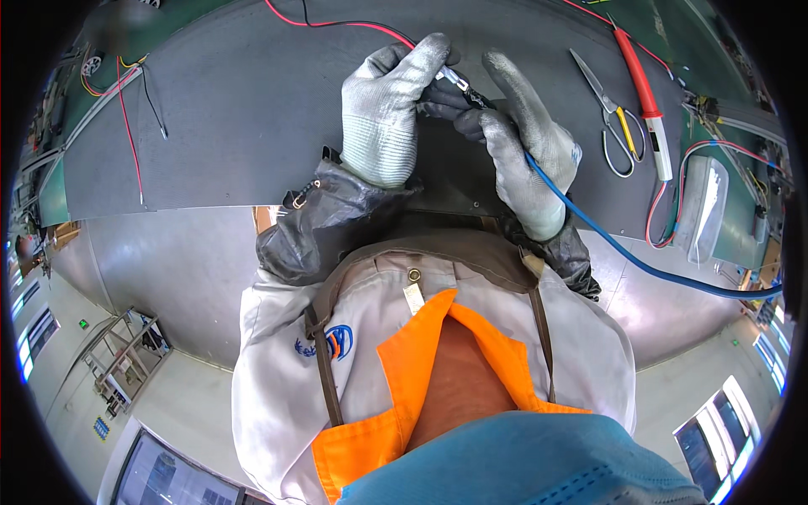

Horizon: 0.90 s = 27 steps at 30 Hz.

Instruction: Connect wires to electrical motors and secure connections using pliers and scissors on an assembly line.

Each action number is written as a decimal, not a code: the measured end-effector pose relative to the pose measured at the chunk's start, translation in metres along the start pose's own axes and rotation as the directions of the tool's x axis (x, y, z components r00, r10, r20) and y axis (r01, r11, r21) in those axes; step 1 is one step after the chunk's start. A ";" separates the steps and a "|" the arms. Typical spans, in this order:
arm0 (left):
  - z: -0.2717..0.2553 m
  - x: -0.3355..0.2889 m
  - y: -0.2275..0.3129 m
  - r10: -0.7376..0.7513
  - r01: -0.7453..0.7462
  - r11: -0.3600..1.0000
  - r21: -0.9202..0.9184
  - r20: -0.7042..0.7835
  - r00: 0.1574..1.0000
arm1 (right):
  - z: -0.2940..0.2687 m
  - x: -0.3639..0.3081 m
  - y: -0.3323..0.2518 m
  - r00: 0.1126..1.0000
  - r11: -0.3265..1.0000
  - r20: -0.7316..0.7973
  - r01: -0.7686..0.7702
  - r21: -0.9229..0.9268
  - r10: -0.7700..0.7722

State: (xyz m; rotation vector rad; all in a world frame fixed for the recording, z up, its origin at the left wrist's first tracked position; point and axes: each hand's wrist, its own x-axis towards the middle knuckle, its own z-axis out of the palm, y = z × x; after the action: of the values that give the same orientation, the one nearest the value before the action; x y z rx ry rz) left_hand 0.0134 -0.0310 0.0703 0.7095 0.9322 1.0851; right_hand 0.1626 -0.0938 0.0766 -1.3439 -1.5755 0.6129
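Observation:
My left hand (387,109), in a grey knit glove, is closed in a pinch on a red and black wire pair (391,32) above the dark work mat. A small white and silver connector (453,78) shows just past its fingertips. My right hand (534,143), gloved alike, is closed on the black end piece (478,99) of a blue cable (619,244), with one finger stretched upward. The black end piece meets the connector between the two hands. Fingers hide the exact joint. From my right palm the blue cable runs down to the right.
Scissors (613,118) with a yellow grip lie right of my hands. Beside them is a red and white pen-shaped tool (644,93) on a cord. A clear plastic box (703,206) stands at the far right. Loose wires (128,126) lie on the dark mat (252,126) at left.

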 end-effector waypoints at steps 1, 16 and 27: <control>0.000 0.001 -0.001 -0.002 0.002 1.000 -0.002 0.001 1.000 | 0.001 -0.001 0.002 1.000 1.000 0.001 -0.001 -0.002 0.001; 0.007 -0.004 -0.008 0.035 -0.033 0.997 0.072 -0.028 0.999 | 0.003 -0.002 0.007 0.997 0.995 0.047 0.064 -0.081 -0.060; -0.022 0.018 -0.036 0.032 0.006 0.958 -0.286 0.129 0.991 | -0.064 0.026 0.042 0.988 0.980 0.142 0.088 -0.180 -0.062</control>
State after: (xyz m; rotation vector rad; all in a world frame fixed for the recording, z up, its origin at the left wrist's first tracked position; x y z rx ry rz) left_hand 0.0118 -0.0251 0.0255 0.5406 0.6405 1.1424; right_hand 0.2398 -0.0704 0.0771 -1.3960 -1.8227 0.5303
